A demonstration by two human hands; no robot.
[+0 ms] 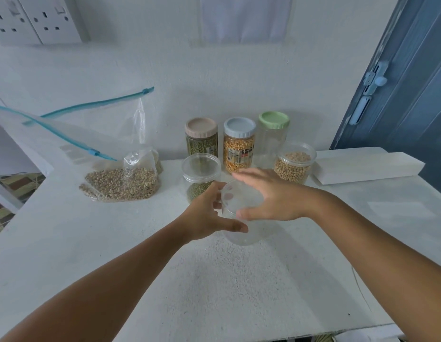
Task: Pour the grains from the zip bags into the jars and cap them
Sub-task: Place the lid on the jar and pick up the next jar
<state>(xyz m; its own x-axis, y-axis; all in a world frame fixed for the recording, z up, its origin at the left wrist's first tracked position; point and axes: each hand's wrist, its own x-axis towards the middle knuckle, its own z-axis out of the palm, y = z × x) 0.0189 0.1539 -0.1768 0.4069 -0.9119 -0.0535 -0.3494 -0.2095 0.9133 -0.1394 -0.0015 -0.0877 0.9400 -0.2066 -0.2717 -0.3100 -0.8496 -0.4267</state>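
Observation:
An empty clear jar [241, 233] stands mid-table. My left hand [209, 213] grips its side, thumb across the front. My right hand [268, 196] holds the clear lid [241, 196] on the jar's mouth, fingers spread over it. Left of it lies a zip bag [120, 183] with pale grains, its blue zipper up. A capped clear jar with green beans [201, 176] stands just behind my left hand. At the right stands a short jar of soybeans [294, 164].
At the back stand three tall jars: a beige-lidded one [201, 139] with green beans, a blue-lidded one [239, 146] with corn, a green-lidded one [272, 137] that is empty. A white paper bag [367, 164] lies at the right. A second zip bag [42, 139] lies at the left.

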